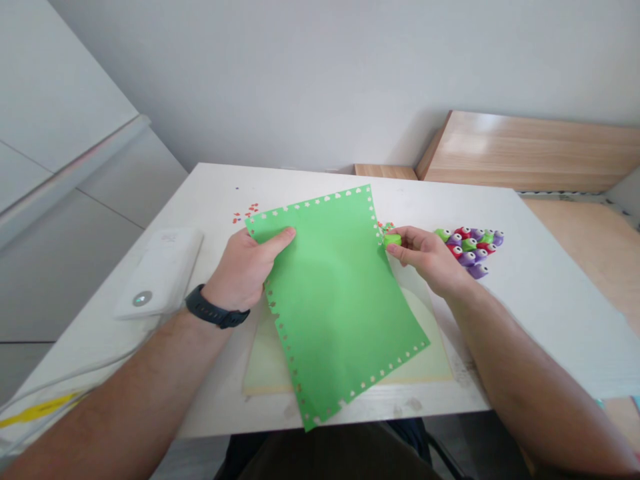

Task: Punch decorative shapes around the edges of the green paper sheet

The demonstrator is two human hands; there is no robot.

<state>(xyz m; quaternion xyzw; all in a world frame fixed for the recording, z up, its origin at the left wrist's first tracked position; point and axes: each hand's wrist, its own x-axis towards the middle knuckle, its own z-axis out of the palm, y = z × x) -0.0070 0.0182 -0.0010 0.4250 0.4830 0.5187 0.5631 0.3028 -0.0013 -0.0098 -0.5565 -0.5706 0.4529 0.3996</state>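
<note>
A green paper sheet [340, 293] with small shapes punched along its edges is held tilted above the white table [540, 293]. My left hand [247, 267] grips its left edge, thumb on top, with a dark watch at the wrist. My right hand [425, 257] pinches a small green paper punch [393, 239] against the sheet's right edge. Under the sheet lies a pale yellow sheet [430, 360], flat on the table.
A cluster of several small punches [473, 247] in green, purple and red sits right of my right hand. Red paper bits [247, 212] lie near the sheet's top left. A white device [160, 270] with a cable rests at the left. A wooden bench [530, 150] stands behind.
</note>
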